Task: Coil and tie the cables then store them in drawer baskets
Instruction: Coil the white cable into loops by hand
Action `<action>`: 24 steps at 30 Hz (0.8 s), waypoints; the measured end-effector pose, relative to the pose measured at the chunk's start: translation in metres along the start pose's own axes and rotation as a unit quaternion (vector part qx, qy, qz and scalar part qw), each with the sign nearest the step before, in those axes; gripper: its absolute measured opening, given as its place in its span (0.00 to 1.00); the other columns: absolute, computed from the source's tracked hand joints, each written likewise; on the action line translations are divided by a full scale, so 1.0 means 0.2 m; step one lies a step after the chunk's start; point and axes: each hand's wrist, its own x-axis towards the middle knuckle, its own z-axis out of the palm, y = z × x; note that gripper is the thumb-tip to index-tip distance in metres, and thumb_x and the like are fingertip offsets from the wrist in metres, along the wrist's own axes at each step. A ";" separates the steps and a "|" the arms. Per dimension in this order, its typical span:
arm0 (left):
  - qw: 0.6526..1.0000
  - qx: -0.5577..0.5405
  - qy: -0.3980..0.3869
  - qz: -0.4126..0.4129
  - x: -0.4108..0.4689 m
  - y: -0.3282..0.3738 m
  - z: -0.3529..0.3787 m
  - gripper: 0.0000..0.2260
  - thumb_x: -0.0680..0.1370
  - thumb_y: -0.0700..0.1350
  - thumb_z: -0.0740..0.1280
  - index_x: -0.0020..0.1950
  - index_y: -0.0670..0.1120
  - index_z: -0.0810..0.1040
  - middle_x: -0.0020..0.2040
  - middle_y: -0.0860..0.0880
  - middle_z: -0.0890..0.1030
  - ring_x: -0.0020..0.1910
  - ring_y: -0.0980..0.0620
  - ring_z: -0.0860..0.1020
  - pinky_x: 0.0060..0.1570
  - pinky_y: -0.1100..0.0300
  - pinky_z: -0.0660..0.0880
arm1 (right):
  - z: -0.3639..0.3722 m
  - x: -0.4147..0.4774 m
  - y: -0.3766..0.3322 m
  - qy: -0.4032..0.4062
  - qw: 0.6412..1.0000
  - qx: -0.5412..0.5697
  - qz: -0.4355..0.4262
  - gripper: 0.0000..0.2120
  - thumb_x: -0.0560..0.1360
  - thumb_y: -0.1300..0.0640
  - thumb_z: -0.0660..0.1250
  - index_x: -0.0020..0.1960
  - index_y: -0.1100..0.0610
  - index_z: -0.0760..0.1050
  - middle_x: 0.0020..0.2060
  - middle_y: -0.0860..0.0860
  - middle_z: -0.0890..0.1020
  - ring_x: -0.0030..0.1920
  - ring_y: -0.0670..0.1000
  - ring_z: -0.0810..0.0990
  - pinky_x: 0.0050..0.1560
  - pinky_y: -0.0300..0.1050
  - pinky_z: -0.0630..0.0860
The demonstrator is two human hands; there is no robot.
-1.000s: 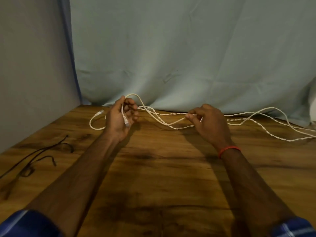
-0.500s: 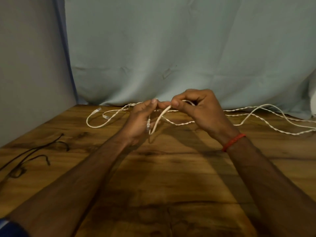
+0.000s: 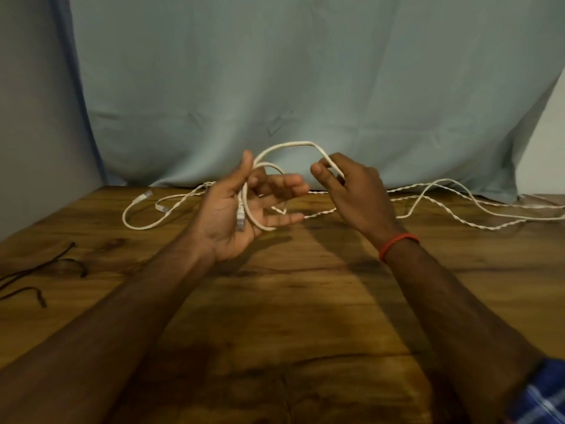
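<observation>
The left hand (image 3: 235, 215), curled round the white cable (image 3: 287, 144) a second ago, now lies spread palm-up with fingers straight; a small loop of cable now hangs across its palm, the connector (image 3: 241, 220) resting low on the palm; the right hand (image 3: 351, 191), which met the left fingertips half a second ago, now sits apart to the right, pinching the cable; a fresh arc rises between both hands.

White cable (image 3: 287, 144), brown grained table (image 3: 305, 301), teal curtain (image 3: 305, 71) (red wristband (image 3: 397, 241), blue checked sleeve (image 3: 544, 393)).
</observation>
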 end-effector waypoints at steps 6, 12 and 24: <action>0.981 -0.158 0.083 0.073 -0.01 0.12 -0.13 0.20 0.84 0.55 0.58 0.35 0.48 0.71 0.48 0.47 0.84 0.60 0.40 0.82 0.55 0.23 0.71 | 0.02 -0.03 0.02 -0.105 0.989 0.054 -0.085 0.10 0.83 0.48 0.60 0.60 0.50 0.73 0.29 0.49 0.75 0.30 0.47 0.73 0.34 0.48 0.69; 0.961 -0.231 0.090 0.126 -0.02 0.20 -0.18 0.20 0.85 0.55 0.53 0.37 0.47 0.69 0.54 0.44 0.84 0.62 0.37 0.81 0.54 0.23 0.71 | 0.06 -0.02 0.14 -0.201 0.977 -0.047 -0.044 0.09 0.83 0.49 0.62 0.51 0.52 0.76 0.32 0.45 0.77 0.33 0.45 0.77 0.37 0.49 0.72; 0.977 0.006 0.164 0.139 -0.02 0.17 -0.15 0.16 0.85 0.54 0.53 0.41 0.49 0.69 0.67 0.44 0.80 0.64 0.38 0.79 0.61 0.30 0.73 | 0.07 -0.05 -0.21 -0.277 0.889 -0.241 -0.275 0.18 0.80 0.36 0.58 0.60 0.42 0.80 0.51 0.46 0.85 0.54 0.51 0.81 0.46 0.47 0.75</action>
